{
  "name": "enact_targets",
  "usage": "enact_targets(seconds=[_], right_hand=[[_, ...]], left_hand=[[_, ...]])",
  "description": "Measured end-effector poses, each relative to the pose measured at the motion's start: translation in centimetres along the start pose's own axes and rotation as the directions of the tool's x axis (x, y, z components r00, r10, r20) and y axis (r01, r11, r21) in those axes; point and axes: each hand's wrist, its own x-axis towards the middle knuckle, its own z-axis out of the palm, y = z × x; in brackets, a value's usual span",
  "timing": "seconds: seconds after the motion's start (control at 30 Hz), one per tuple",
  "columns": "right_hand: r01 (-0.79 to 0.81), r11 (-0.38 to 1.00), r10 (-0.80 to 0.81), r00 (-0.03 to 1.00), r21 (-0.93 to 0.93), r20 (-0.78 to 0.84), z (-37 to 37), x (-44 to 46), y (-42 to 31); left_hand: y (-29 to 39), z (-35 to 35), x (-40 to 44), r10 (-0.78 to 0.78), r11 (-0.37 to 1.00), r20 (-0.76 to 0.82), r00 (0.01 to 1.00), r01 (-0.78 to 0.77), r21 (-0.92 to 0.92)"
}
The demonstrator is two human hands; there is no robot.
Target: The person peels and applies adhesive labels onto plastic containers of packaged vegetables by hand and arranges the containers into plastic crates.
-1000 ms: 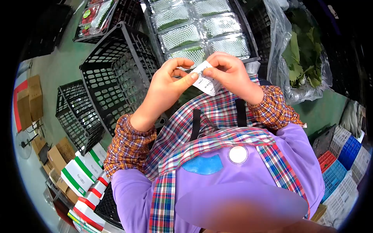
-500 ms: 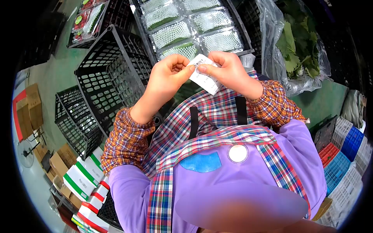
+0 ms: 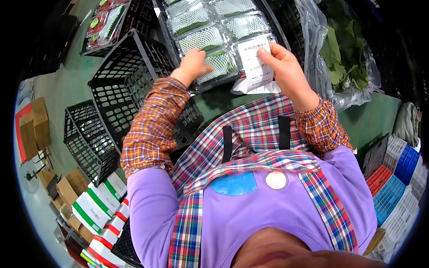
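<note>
My right hand [image 3: 288,73] pinches a strip of white barcode labels [image 3: 257,62] between thumb and fingers, and the strip hangs over the near right corner of a black crate [image 3: 228,81]. Several clear plastic packs [image 3: 203,38] lie in that crate in two rows, each with white foam netting and something green inside. My left hand [image 3: 195,64] is over the nearest left pack [image 3: 219,64], thumb held apart from the fingers. Whether its fingertips touch the pack is hard to make out. More printed labels [image 3: 263,88] hang below the strip, by the crate's edge.
Empty black crates [image 3: 127,80] stand on the left, with packs of red produce [image 3: 100,27] behind them. Green leaves [image 3: 344,53] fill a plastic-lined crate on the right. White boxes [image 3: 91,210] lie at lower left, coloured baskets [image 3: 389,192] at lower right.
My hands have parted from the labels they both held. My left hand has moved forward to the nearest left pack, while my right hand has kept the label strip and shifted right.
</note>
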Motion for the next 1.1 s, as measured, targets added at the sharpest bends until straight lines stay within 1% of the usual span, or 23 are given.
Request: enact_targets(seconds=[0.03, 0.07, 0.13, 0.17, 0.23, 0.27, 0.3, 0.33, 0.37, 0.4, 0.43, 0.47, 0.5, 0.53, 0.6, 0.63, 0.7, 0.73, 0.83, 0.93, 0.97, 1.07, 1.1], right_hand=[[-0.011, 1.0, 0.01, 1.0, 0.011, 0.03, 0.0, -0.2, -0.2], [-0.016, 1.0, 0.015, 0.999, 0.016, 0.037, 0.0, -0.3, -0.3], [-0.029, 0.999, 0.028, 0.998, 0.033, 0.052, 0.1, -0.5, -0.3], [-0.037, 0.998, 0.034, 0.998, 0.06, 0.051, 0.4, -0.7, -0.6], [-0.02, 0.999, 0.019, 0.999, 0.027, 0.033, 0.3, -0.5, -0.3], [-0.008, 1.0, 0.008, 0.999, 0.013, 0.034, 0.3, -0.3, -0.2], [-0.042, 0.998, 0.04, 0.998, 0.042, 0.042, 0.6, -0.4, -0.7], [-0.018, 0.999, 0.018, 1.0, 0.03, -0.014, 1.5, -0.7, -1.2], [0.008, 0.996, -0.01, 1.0, -0.084, -0.02, 0.5, -0.6, -0.6], [-0.021, 0.969, 0.008, 0.998, -0.245, -0.057, -0.8, -0.3, 0.2], [-0.06, 0.978, 0.05, 0.997, -0.202, -0.053, -0.2, -0.8, -0.6], [-0.049, 0.996, 0.045, 0.998, -0.079, -0.052, 0.8, -1.0, -1.0], [-0.056, 0.997, 0.054, 0.998, -0.046, -0.03, 1.0, -0.9, -0.8], [-0.023, 0.996, 0.025, 0.999, -0.088, 0.03, -0.6, -0.5, 0.0], [-0.021, 1.0, 0.021, 0.999, 0.011, 0.036, 0.2, -0.6, -0.3], [-0.024, 0.999, 0.021, 0.996, 0.034, 0.088, 0.0, -0.5, -0.2], [-0.031, 0.997, 0.018, 0.986, 0.074, 0.169, -0.7, -0.3, -0.1], [-0.022, 0.997, 0.009, 0.985, 0.074, 0.17, -0.4, -0.6, -0.5], [-0.018, 0.997, 0.007, 0.989, 0.073, 0.145, -0.3, -0.6, -0.5], [0.023, 1.0, -0.025, 0.992, 0.018, 0.123, 0.8, -0.7, -0.8], [0.02, 0.999, -0.024, 0.994, 0.043, 0.111, 1.3, -0.7, -0.9], [0.044, 0.998, -0.048, 0.991, 0.037, 0.124, 0.3, -0.3, -0.1], [0.041, 0.999, -0.043, 0.992, 0.024, 0.122, -0.2, 0.0, 0.3]], left_hand=[[1.4, 0.4, -0.8, -0.047, 0.997, -0.095, 0.994, 0.052, 0.05], [2.2, 0.3, -1.4, -0.099, 0.995, -0.103, 0.99, 0.1, 0.006], [2.0, -0.5, -1.7, -0.103, 0.994, -0.091, 0.99, 0.107, 0.037], [1.4, -0.2, -1.3, -0.093, 0.996, -0.017, 0.995, 0.093, -0.009], [1.0, -1.7, -0.6, -0.069, 0.992, 0.122, 0.99, 0.081, -0.1], [1.7, -1.9, -0.7, -0.16, 0.987, 0.118, 0.98, 0.16, 0.012], [2.2, -2.0, -0.4, -0.139, 0.987, 0.052, 0.989, 0.134, 0.085], [2.4, -1.9, -0.2, -0.12, 0.98, -0.012, 0.993, 0.12, 0.162], [2.3, -1.5, 0.3, -0.086, 0.99, 0.026, 0.996, 0.082, 0.114], [2.3, -0.8, 0.6, -0.02, 0.99, 0.034, 0.999, 0.015, 0.14], [2.0, 0.9, 0.4, -0.053, 0.997, -0.102, 0.993, 0.058, 0.049], [2.7, -0.5, -0.7, -0.124, 0.992, -0.02, 0.992, 0.124, 0.008], [2.7, -0.5, -1.2, -0.18, 0.984, 0.056, 0.982, 0.18, -0.002], [3.1, 0.2, -1.7, -0.239, 0.971, 0.0, 0.971, 0.239, 0.014], [2.5, 0.8, -2.0, -0.246, 0.966, -0.028, 0.969, 0.242, -0.088], [2.1, 0.0, -1.6, -0.24, 0.954, 0.023, 0.971, 0.24, -0.18], [1.3, -0.2, -0.1, -0.188, 0.961, 0.045, 0.981, 0.193, -0.197], [1.4, -1.2, -0.2, -0.162, 0.962, 0.056, 0.985, 0.17, -0.213], [2.9, -3.9, -0.8, -0.106, 0.972, 0.017, 0.994, 0.108, -0.209], [4.3, -4.7, -0.3, -0.058, 0.998, 0.213, 0.975, 0.052, 0.038], [4.7, -4.6, -0.9, -0.01, 0.995, 0.072, 0.997, 0.003, 0.097], [3.5, -2.3, 1.0, 0.113, 0.985, 0.192, 0.975, -0.085, -0.149], [3.4, -2.8, 0.7, 0.158, 0.981, 0.173, 0.972, -0.133, -0.144]])
